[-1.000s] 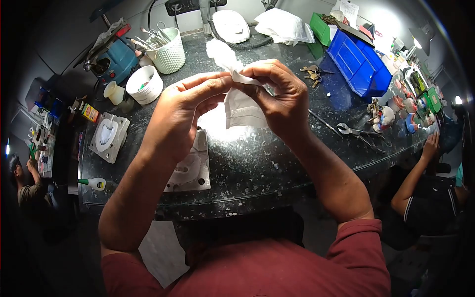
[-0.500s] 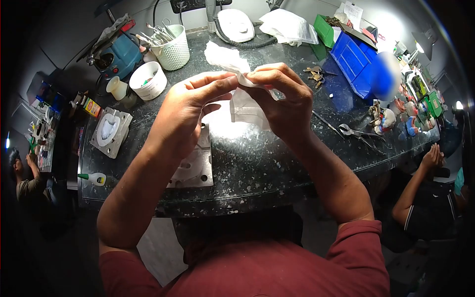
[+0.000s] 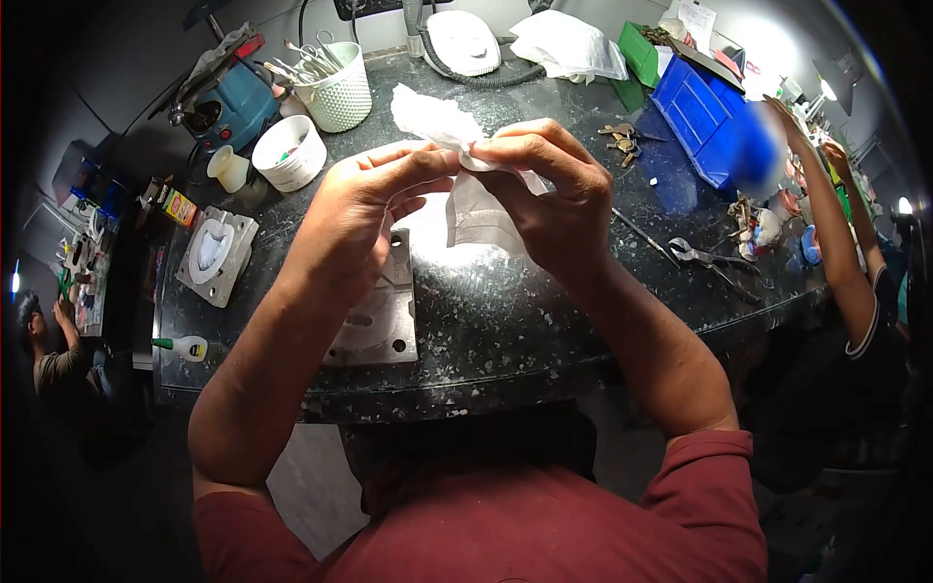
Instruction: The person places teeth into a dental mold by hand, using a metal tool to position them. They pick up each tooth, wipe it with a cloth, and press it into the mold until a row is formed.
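In front of me both hands pinch a thin white plastic bag [image 3: 437,115], raised above the bench. My left hand [image 3: 355,209] grips its twisted middle between thumb and index finger; the other fingers curl loosely below. My right hand [image 3: 564,199] pinches the same gathered spot from the other side. One crumpled end sticks up past the fingertips, while a sheer, flatter part hangs down between the hands. Beneath my left forearm lies a metal mould half [image 3: 400,325], partly hidden. A second metal mould half [image 3: 216,257] with white material inside rests to the left.
Pliers [image 3: 695,255], a thin tool [image 3: 646,238] and keys [image 3: 622,144] lie on the right, near a blue bin [image 3: 695,117]. A white tub [image 3: 290,155], a tool basket [image 3: 340,92] and a glue bottle [image 3: 192,348] stand left. A co-worker's arm [image 3: 836,223] reaches over the bench's right end.
My hands still pinch the bag and have shifted very slightly left. At the right, the co-worker's arms have stretched forward over the bench.
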